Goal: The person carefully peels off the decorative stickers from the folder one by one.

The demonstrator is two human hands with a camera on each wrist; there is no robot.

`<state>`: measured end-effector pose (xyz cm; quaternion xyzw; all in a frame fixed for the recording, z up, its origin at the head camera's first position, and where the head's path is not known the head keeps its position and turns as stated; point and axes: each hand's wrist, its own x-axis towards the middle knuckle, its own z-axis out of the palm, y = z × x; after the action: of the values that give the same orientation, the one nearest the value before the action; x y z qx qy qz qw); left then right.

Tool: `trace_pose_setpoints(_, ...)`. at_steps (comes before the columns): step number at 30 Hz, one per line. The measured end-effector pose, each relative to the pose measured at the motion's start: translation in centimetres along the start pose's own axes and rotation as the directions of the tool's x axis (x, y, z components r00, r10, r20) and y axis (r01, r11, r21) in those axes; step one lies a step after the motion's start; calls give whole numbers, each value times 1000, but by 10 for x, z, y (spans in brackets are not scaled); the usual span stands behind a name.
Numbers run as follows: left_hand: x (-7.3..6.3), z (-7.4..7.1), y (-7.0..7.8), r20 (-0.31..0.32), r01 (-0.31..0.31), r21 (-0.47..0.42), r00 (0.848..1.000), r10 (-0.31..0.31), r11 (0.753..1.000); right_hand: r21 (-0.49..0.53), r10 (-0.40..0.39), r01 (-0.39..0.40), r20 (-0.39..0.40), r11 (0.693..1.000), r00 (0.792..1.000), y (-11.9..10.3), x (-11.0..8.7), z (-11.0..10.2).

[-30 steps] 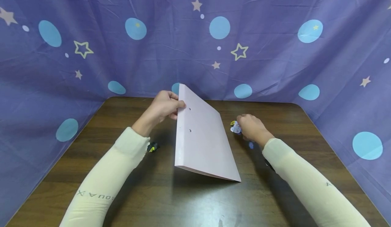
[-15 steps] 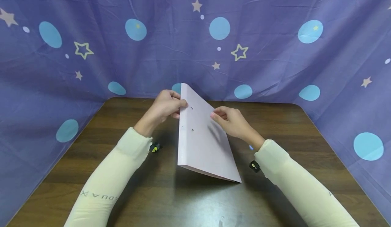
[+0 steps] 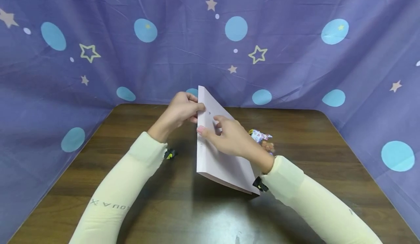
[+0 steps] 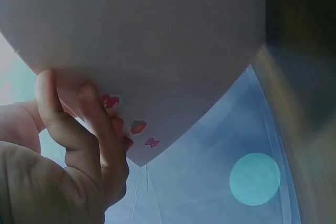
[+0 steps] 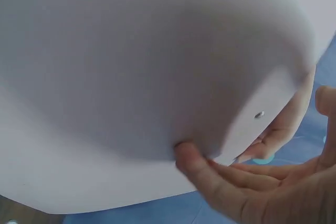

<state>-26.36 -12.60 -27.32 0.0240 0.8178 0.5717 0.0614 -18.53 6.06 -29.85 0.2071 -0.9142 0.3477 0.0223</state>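
A white file folder (image 3: 226, 169) stands tilted over the middle of the table, its spine toward the left. My left hand (image 3: 182, 108) pinches it at the upper spine, thumb on the near face and fingers behind. Small red and pink stickers (image 4: 138, 127) show beside those fingers in the left wrist view. My right hand (image 3: 231, 136) lies over the cover with its thumb near the spine. In the right wrist view a fingertip (image 5: 189, 156) of it touches the cover, close to a metal rivet (image 5: 259, 115). The second rivet is hidden in the head view.
Right of the folder, partly behind my right forearm, lie a small white patterned item (image 3: 259, 135) and a brown fuzzy one (image 3: 268, 146). A blue curtain (image 3: 288, 65) hangs behind the wooden table (image 3: 147, 215).
My right hand has left the small things on the right, crossed leftward and come onto the folder's cover. My left hand and the folder have shifted slightly right and up.
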Motion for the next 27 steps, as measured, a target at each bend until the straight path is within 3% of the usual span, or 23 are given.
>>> trace_pose_setpoints(10,2,5,10,-14,-20,-11,1000,20,1000,-113,45,-43,14,993,999,-16,11,-7)
trace_pose_setpoints(19,0,10,15,-3,-27,-79,1000,27,997,-94,97,-93,36,991,995,-21,16,-15)
trace_pose_setpoints(27,-2,11,7,55,-45,-193,997,57,980,-34,138,-138,15,990,990,-18,17,-25)
